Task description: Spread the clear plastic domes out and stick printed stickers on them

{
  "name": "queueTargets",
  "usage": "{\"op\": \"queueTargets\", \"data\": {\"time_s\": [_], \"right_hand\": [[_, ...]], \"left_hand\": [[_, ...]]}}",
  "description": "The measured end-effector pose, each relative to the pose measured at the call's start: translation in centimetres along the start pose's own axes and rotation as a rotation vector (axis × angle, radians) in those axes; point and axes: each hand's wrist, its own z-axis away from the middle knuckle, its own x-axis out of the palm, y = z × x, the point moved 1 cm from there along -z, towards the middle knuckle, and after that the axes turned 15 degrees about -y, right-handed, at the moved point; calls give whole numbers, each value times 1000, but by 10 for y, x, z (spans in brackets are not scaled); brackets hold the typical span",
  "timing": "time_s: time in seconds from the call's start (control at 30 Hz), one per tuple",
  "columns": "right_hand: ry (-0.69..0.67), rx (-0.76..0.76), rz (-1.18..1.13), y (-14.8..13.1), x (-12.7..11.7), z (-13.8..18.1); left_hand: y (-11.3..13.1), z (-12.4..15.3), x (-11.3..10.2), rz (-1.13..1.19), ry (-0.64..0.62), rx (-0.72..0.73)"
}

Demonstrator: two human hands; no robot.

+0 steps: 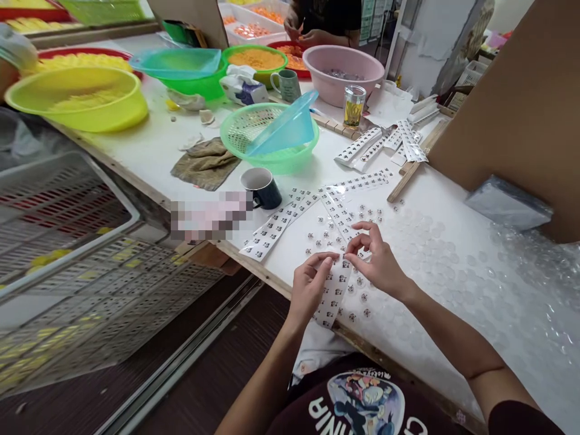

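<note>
My left hand (312, 281) pinches the edge of a white sticker sheet (333, 296) printed with small dark figures, which hangs over the table's front edge. Close beside it, my right hand (371, 254) has thumb and forefinger together at the sheet's upper end; whether a sticker is between them is too small to see. Around both hands lie several small clear discs (364, 297) with dark figures on them. Further sticker strips (267, 235) lie to the left and beyond my hands. Plain clear discs (421, 260) spread across the table on the right.
A dark mug (261, 188) stands near a brown cloth (206, 163). Behind are a green basket (267, 160), a yellow basin (90, 118), a pink basin (342, 63) and a glass of yellow liquid (353, 107). Another person's hands (303, 36) work at the far side. White crates (67, 205) stand left.
</note>
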Motion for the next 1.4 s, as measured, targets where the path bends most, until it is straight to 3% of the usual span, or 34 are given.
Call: {"op": "queueTargets", "data": {"time_s": [0.13, 0.5, 0.77, 0.97, 1.13, 1.4], "right_hand": [[-38, 1, -89, -3, 7, 5], [-39, -13, -95, -10, 11, 11], [-35, 34, -524, -1, 15, 7], [160, -45, -421, -15, 3, 10], [37, 23, -344, -14, 13, 7], [6, 57, -219, -16, 21, 5]], "left_hand": [[-1, 3, 0, 200, -5, -39], [5, 13, -1, 178, -58, -22], [8, 14, 0, 346, -48, -35], [-2, 17, -9, 309, 76, -33], [-2, 23, -5, 136, 43, 43], [6, 25, -4, -52, 25, 134]]}}
